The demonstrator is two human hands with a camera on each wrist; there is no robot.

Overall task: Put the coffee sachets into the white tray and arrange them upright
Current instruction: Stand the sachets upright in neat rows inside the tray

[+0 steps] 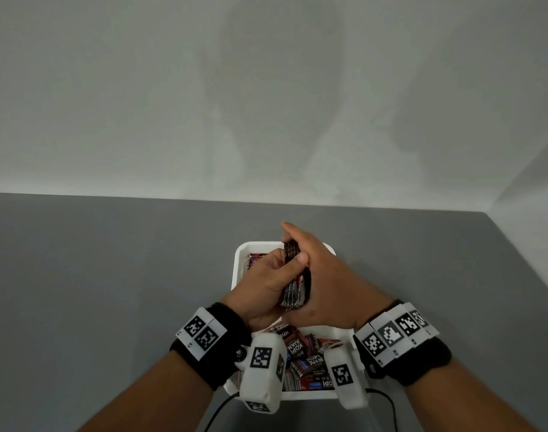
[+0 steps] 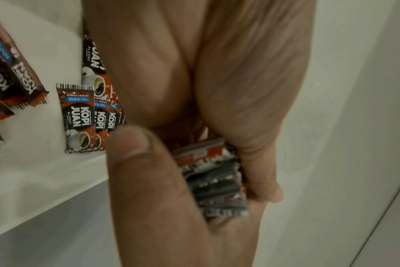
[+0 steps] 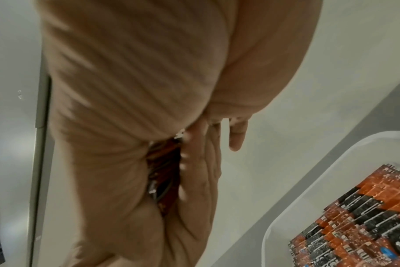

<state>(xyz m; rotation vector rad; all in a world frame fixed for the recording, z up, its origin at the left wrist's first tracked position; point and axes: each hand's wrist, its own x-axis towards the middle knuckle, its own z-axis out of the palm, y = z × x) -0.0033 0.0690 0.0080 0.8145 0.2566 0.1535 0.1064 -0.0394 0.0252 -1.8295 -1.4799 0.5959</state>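
A stack of several brown-and-orange coffee sachets [image 1: 294, 288] is held on edge between both hands above the white tray [image 1: 239, 269]. My left hand [image 1: 266, 277] grips the stack from the left, its thumb lying across the top edges. My right hand [image 1: 324, 275] clasps it from the right, with fingers reaching forward past the stack. The left wrist view shows the stack's ends [image 2: 213, 182] beside my thumb. In the right wrist view the stack [image 3: 164, 171] sits between palm and fingers. More sachets [image 3: 354, 216] stand in a row inside the tray [image 3: 283, 209].
A second white container [image 1: 307, 396] close to me holds a loose pile of sachets [image 1: 304, 353], partly hidden by the wrist cameras. Both stand on a grey tabletop [image 1: 110, 275]. A pale wall [image 1: 266, 88] rises behind it, and another closes the right side.
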